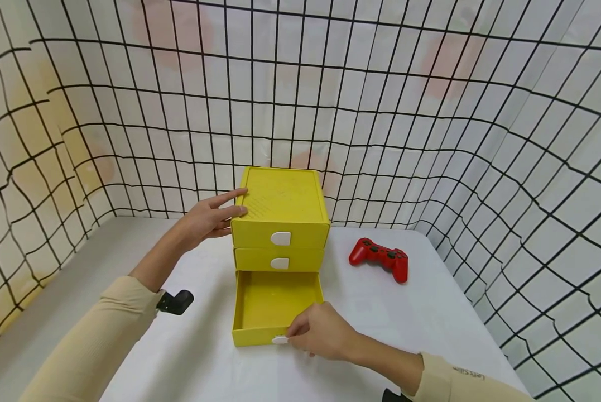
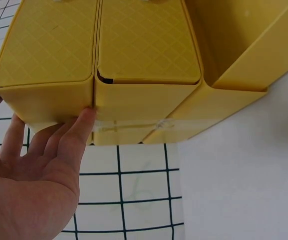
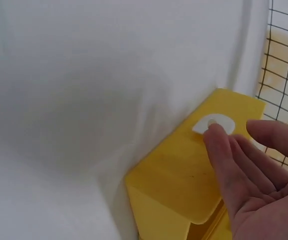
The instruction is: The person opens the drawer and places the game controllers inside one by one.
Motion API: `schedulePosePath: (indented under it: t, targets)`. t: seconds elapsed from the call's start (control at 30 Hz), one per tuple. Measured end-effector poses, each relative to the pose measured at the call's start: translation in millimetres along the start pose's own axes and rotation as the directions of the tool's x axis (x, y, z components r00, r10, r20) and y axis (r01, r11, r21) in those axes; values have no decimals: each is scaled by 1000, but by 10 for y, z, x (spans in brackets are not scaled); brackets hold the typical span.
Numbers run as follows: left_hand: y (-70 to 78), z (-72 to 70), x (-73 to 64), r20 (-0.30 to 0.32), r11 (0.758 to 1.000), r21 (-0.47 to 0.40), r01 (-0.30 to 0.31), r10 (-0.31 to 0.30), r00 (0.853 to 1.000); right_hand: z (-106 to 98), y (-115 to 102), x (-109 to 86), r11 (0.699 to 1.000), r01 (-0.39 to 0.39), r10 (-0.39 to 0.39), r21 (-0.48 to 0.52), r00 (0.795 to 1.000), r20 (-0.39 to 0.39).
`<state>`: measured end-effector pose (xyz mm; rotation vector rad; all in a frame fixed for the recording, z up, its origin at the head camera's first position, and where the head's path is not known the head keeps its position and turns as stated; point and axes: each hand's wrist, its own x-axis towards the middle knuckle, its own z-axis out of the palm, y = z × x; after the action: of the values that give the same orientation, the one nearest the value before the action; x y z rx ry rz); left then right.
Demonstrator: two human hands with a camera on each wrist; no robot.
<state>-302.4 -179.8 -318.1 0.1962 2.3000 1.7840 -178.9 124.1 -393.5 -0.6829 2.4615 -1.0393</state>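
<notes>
A yellow cabinet of three stacked drawers (image 1: 285, 195) stands mid-table, with a white tab on each front. Its bottom drawer (image 1: 275, 307) is pulled out and nothing lies in it. My left hand (image 1: 207, 220) rests against the upper left side, fingers extended and two tips at the top edge. In the left wrist view, fingertips of the left hand (image 2: 39, 170) touch the side wall of the top drawer's section. At the bottom drawer's front is my right hand (image 1: 322, 334). One fingertip of the right hand (image 3: 248, 180) is right at the white tab (image 3: 223, 124), the upper digit apart from it.
A red game controller (image 1: 380, 258) lies on the white tabletop (image 1: 375, 312) to the right of the cabinet. White walls with a black grid (image 1: 300, 84) enclose the table at the back and on both sides.
</notes>
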Motion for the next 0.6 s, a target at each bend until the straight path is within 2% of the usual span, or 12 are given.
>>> schedulePosePath:
  t: [0.17,0.3,0.37,0.47,0.6]
  targets:
    - [-4,-6,-10,2,1000,0,4,-4,1000,-128,-71,42,1000,-3,3,7,1000,16]
    - [-4,-1,-17,-3,1000,-3,10,-10,1000,-337,-86,104,999,-34,33,38,999,35]
    - [-1,1,-20,-3,1000,-5,11,-11,1000,-460,-68,139,999,-51,50,16,998,42]
    - [2,3,-21,0,1000,-2,9,-9,1000,-647,-20,184,996,-83,84,-41,996,25]
    - [4,1,-14,5,1000,4,6,-6,1000,-884,54,226,983,-158,154,-95,987,-44]
